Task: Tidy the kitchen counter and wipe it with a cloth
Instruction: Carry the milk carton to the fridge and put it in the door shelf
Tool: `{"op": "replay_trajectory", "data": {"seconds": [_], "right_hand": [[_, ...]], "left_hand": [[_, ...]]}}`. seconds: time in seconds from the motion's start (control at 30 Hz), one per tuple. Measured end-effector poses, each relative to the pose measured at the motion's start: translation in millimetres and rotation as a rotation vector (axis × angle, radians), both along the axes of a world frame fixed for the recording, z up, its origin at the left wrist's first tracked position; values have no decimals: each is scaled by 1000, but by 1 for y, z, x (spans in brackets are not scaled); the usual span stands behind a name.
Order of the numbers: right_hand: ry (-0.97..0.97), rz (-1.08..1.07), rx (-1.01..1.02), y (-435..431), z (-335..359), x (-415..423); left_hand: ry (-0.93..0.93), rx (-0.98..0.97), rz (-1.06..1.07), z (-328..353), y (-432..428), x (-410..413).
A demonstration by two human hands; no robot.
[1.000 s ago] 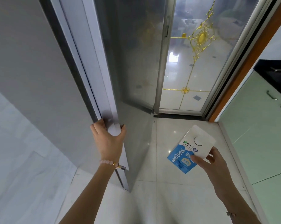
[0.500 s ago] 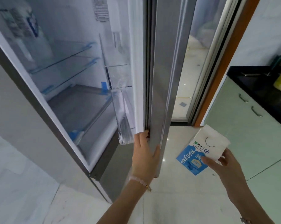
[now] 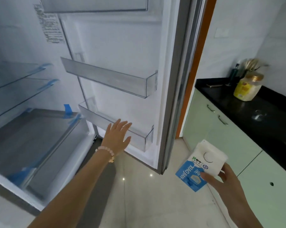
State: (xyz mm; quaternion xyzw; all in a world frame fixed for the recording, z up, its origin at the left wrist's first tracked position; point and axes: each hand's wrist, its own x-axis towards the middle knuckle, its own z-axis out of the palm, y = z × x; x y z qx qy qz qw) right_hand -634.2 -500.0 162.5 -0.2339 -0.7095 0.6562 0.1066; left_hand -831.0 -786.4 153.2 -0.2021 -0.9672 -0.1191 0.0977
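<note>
The step in hand looks like clearing the counter [image 3: 247, 109]: the right hand [image 3: 221, 180] grips a milk carton [image 3: 200, 167] low beside the fridge door [image 3: 122, 46]. Next it should stand the carton in a door shelf [image 3: 139, 137]. The left hand [image 3: 117, 137], which clasped the door's edge half a second ago, now hovers flat-fingered by that shelf, and the door stands wider.

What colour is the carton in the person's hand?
The carton is white on top and blue lower down, with white lettering. The head view shows it.
</note>
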Motion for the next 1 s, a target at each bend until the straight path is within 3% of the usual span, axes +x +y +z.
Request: {"op": "replay_trajectory", "data": {"seconds": [0.17, 0.37, 0.53, 0.77, 1.0], "right_hand": [[-10, -50, -15, 9, -1, -26], [-20, -99, 31, 4, -1, -88], [17, -133, 43, -13, 11, -159], [76, -152, 120, -34, 24, -262], [78, -53, 230, -36, 40, -345]], "left_hand": [[-52, -146, -50, -6, 22, -58], [46, -122, -139, -4, 28, -130], [-20, -31, -121, -6, -1, -196], [274, 10, -124, -37, 15, -231], [366, 14, -56, -47, 28, -246]]}}
